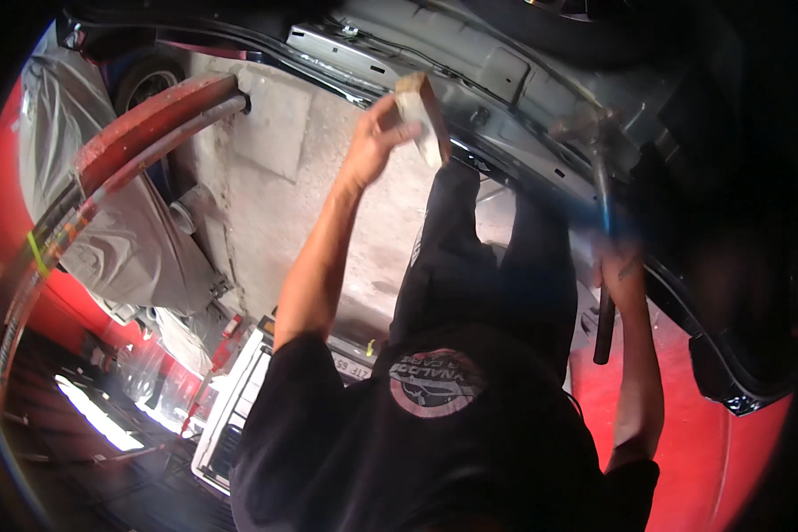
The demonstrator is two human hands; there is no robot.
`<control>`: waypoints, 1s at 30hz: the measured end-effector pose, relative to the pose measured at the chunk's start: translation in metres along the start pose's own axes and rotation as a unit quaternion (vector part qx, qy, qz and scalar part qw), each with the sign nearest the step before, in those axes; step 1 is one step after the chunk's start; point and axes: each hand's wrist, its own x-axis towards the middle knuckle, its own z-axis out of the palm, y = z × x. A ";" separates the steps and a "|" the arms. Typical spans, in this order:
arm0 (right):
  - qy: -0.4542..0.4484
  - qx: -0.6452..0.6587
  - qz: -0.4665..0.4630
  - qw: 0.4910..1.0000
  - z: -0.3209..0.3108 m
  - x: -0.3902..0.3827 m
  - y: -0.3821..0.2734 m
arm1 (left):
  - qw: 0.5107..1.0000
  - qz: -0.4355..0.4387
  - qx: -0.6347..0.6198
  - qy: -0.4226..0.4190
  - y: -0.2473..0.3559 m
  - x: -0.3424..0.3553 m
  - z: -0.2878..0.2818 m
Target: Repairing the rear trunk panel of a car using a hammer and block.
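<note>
Holding a pale, rough wood block [421, 120] against the grey sheet-metal underside [505, 80] of a raised car, the left hand [377, 133] has its grip closed around the block's lower end. The right hand [616, 266] is wrapped tight on a hammer [601, 191] with a long dark handle, its blurred head near the panel. Red hoses [142, 133] curve at left.

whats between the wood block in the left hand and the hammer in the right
In the head view, only the grey sheet-metal underside of the car spans between the wooden block and the blurred hammer.
</note>
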 end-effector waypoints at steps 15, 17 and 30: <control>0.073 0.099 -0.011 0.992 0.187 -0.160 0.162 | 0.882 -0.294 -0.092 -0.357 -0.100 -0.170 0.094; 0.058 0.229 0.021 0.971 0.208 -0.165 0.165 | 0.850 -0.374 -0.091 -0.359 -0.098 -0.189 0.094; 0.105 0.315 0.185 0.925 0.341 0.042 0.455 | 0.653 0.121 0.674 -0.323 -0.248 -0.124 -0.095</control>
